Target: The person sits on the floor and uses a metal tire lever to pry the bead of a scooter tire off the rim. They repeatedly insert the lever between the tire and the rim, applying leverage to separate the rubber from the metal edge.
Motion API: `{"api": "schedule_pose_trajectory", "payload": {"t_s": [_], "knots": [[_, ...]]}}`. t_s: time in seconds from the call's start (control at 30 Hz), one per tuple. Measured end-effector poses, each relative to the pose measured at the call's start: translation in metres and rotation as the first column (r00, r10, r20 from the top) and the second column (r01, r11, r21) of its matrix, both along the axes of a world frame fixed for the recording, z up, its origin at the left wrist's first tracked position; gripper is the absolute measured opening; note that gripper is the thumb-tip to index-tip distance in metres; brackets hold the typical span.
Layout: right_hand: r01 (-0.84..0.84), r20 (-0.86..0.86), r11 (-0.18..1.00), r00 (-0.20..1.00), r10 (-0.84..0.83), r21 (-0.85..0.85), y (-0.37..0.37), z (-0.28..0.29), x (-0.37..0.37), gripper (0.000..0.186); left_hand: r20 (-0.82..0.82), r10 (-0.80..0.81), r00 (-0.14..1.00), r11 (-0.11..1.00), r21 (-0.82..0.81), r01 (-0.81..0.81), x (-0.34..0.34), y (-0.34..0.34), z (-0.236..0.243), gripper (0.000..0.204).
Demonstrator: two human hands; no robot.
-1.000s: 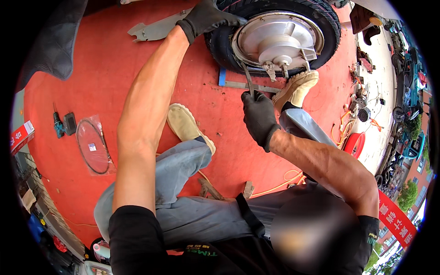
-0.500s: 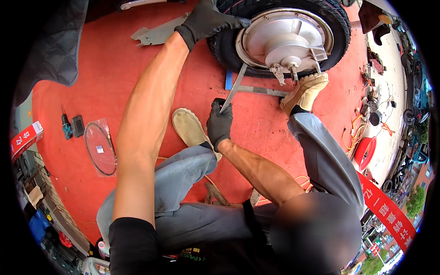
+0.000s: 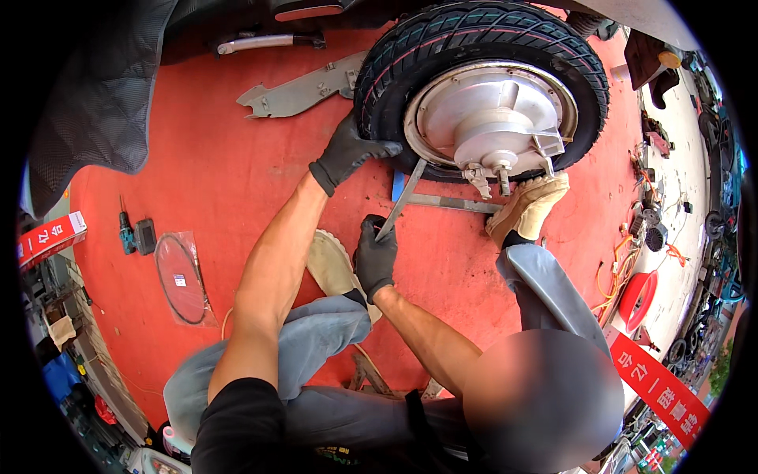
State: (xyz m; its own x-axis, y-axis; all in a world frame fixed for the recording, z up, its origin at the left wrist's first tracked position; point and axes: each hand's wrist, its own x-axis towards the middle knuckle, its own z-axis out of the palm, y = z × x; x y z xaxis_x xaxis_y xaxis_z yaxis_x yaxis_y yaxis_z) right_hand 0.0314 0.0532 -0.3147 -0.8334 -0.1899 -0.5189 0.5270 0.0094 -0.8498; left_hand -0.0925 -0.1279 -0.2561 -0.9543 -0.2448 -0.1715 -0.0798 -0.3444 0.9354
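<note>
A scooter-type wheel with a black tyre (image 3: 387, 99) and a silver hub (image 3: 493, 130) stands tilted in front of me. My left hand (image 3: 347, 154), in a black glove, grips the tyre's lower left side. Its thumb lies along the sidewall, and the other fingers are partly hidden behind the tread. Below the wheel my gloved right hand (image 3: 377, 257) is closed round a flat metal tyre lever (image 3: 407, 196). The lever slants up, its far end at the rim's lower left edge, where the tip is hidden. My right shoe (image 3: 530, 207) is against the wheel's lower right.
Another flat metal bar (image 3: 454, 203) lies under the wheel. Behind it rests a grey metal bracket (image 3: 304, 93). On the red floor at left are a cordless drill (image 3: 126, 233) and a bagged ring-shaped part (image 3: 180, 278). Cables and a red rim (image 3: 638, 300) lie at right.
My left hand has slid down the tyre's left side from higher up. The view has shifted, showing more tread. My right hand keeps the tyre lever at the rim.
</note>
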Motion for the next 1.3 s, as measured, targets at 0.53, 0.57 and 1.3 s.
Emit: {"api": "schedule_pose_trajectory", "payload": {"t_s": [0.53,0.57,1.3], "knots": [[0.089,0.414,0.913,0.906,0.092,-0.398,-0.04,0.15,-0.02,0.02,-0.08,-0.235,0.969,0.958,-0.191,0.216,-0.052,-0.046,0.096,0.073],[0.104,0.411,0.909,0.908,0.078,-0.404,-0.044,0.143,-0.018,0.019,-0.115,-0.22,0.969,0.965,-0.17,0.199,-0.053,-0.046,0.09,0.075],[-0.041,0.376,0.936,0.909,0.181,-0.35,-0.008,0.081,-0.004,0.021,-0.157,-0.221,0.963,0.952,-0.247,0.178,-0.053,-0.053,0.075,0.068]]}}
